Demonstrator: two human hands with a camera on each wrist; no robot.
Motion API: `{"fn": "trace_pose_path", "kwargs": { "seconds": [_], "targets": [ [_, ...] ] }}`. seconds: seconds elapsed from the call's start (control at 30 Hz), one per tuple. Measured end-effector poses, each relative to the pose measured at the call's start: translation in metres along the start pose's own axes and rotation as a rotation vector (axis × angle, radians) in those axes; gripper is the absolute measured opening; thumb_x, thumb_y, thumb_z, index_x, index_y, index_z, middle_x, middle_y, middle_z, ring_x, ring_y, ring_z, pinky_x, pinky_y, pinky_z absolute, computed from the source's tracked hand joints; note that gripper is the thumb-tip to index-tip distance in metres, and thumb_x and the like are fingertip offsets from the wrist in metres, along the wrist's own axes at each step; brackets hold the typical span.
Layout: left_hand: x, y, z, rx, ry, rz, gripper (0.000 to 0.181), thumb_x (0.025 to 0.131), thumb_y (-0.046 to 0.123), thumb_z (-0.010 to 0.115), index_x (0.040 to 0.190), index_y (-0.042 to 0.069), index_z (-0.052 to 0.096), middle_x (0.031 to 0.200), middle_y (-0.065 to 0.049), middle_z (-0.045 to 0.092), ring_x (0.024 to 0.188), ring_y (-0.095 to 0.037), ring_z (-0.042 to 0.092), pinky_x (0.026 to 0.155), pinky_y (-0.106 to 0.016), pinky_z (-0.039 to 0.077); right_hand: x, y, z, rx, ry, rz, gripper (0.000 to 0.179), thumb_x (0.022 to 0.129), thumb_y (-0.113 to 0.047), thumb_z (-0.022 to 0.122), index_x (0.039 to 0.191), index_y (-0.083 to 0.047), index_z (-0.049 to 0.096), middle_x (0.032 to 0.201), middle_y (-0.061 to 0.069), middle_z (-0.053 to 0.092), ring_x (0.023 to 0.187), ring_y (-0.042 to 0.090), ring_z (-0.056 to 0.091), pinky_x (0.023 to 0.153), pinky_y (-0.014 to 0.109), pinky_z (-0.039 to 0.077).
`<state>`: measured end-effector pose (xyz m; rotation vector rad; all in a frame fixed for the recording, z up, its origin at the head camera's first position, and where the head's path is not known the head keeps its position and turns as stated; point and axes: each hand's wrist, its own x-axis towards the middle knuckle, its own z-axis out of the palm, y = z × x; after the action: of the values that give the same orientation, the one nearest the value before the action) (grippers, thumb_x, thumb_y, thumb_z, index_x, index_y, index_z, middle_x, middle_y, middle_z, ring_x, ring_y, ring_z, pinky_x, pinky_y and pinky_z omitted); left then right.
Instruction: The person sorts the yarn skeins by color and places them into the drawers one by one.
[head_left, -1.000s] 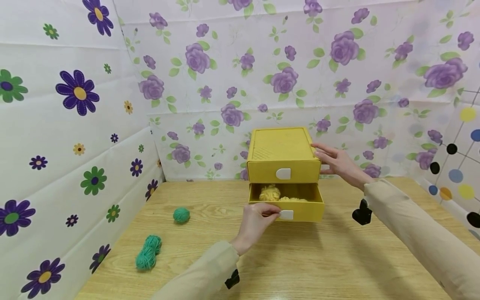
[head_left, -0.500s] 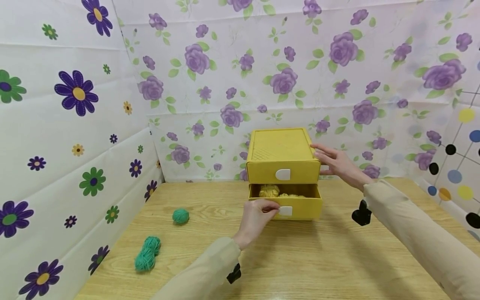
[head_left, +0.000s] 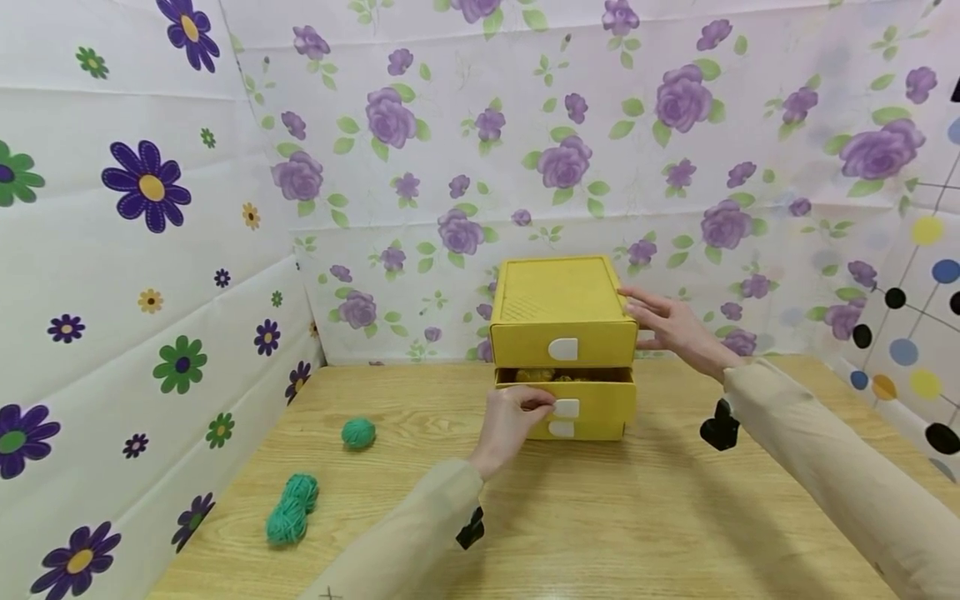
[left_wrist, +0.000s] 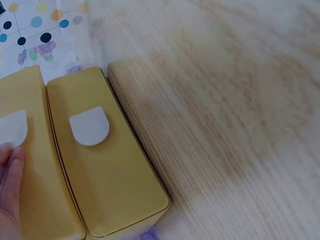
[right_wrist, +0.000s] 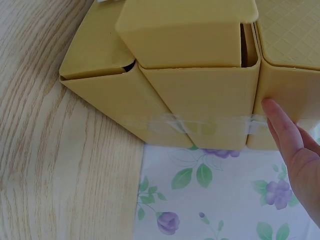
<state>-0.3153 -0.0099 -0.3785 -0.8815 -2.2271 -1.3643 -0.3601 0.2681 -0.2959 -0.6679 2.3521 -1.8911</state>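
A yellow cabinet (head_left: 562, 287) of stacked drawers with white tabs stands at the back of the table. Its middle drawer (head_left: 596, 410) is pulled partly out, and yellow yarn (head_left: 534, 376) shows through the narrow gap at its top. My left hand (head_left: 504, 425) pinches that drawer's white tab (head_left: 567, 408); the left wrist view shows thumb and finger at the same tab (left_wrist: 14, 129). The bottom drawer (left_wrist: 112, 165) sits closed below it. My right hand (head_left: 675, 332) rests its straight fingers against the cabinet's right side, as the right wrist view also shows.
On the left of the wooden table (head_left: 420, 517) lie a green yarn ball (head_left: 358, 433) and a green yarn skein (head_left: 292, 510). A floral sheet (head_left: 420, 167) hangs right behind the cabinet, and patterned sheets close off both sides.
My left hand has moved away from me with the middle drawer, which has slid further in. Less yellow yarn shows, and the bottom tab has come into sight. The right hand stays put.
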Motion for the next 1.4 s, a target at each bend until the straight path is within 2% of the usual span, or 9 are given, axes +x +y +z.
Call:
{"fn": "trace_pose_path", "kwargs": {
  "seconds": [0.47, 0.77, 1.03, 1.27, 1.4],
  "targets": [
    [0.014, -0.009, 0.003, 0.057, 0.017, 0.005, 0.006, 0.076, -0.001, 0.07, 0.081, 0.002, 0.072, 0.079, -0.002, 0.067, 0.07, -0.005, 0.061, 0.061, -0.017, 0.048, 0.0, 0.0, 0.0, 0.001, -0.003, 0.0, 0.059, 0.095, -0.034, 0.047, 0.145, -0.014, 0.024, 0.143, 0.015, 0.024, 0.114, 0.027, 0.046, 0.084, 0.047, 0.042],
    [0.022, -0.018, 0.005, 0.046, 0.031, -0.018, 0.005, 0.076, -0.001, 0.07, 0.081, 0.001, 0.072, 0.079, -0.002, 0.067, 0.07, -0.006, 0.061, 0.062, -0.018, 0.048, -0.001, -0.004, 0.003, 0.027, 0.009, 0.007, 0.056, 0.096, -0.03, 0.046, 0.144, -0.013, 0.025, 0.143, 0.016, 0.024, 0.112, 0.025, 0.047, 0.085, 0.049, 0.041],
    [0.02, -0.016, 0.004, 0.056, 0.031, -0.028, 0.006, 0.078, 0.0, 0.07, 0.081, 0.004, 0.072, 0.079, -0.003, 0.067, 0.07, -0.006, 0.061, 0.062, -0.018, 0.048, 0.001, -0.001, 0.002, 0.033, 0.011, 0.017, 0.054, 0.097, -0.027, 0.044, 0.144, -0.012, 0.024, 0.142, 0.017, 0.027, 0.11, 0.024, 0.049, 0.084, 0.049, 0.042],
    [0.015, -0.013, 0.001, -0.03, 0.023, -0.083, 0.009, 0.078, -0.001, 0.069, 0.087, -0.002, 0.071, 0.081, -0.004, 0.067, 0.072, -0.009, 0.061, 0.065, -0.02, 0.048, -0.001, -0.001, 0.002, 0.006, 0.017, 0.009, 0.056, 0.095, -0.033, 0.047, 0.144, -0.015, 0.026, 0.14, 0.016, 0.03, 0.111, 0.029, 0.046, 0.084, 0.048, 0.042],
    [0.01, -0.013, -0.001, -0.051, 0.037, -0.114, 0.008, 0.078, 0.001, 0.07, 0.086, 0.0, 0.071, 0.079, -0.003, 0.066, 0.071, -0.01, 0.062, 0.064, -0.021, 0.049, -0.001, -0.001, 0.001, -0.006, 0.012, -0.001, 0.057, 0.094, -0.034, 0.047, 0.144, -0.015, 0.026, 0.14, 0.015, 0.03, 0.113, 0.03, 0.044, 0.084, 0.046, 0.043]
  ]
}}
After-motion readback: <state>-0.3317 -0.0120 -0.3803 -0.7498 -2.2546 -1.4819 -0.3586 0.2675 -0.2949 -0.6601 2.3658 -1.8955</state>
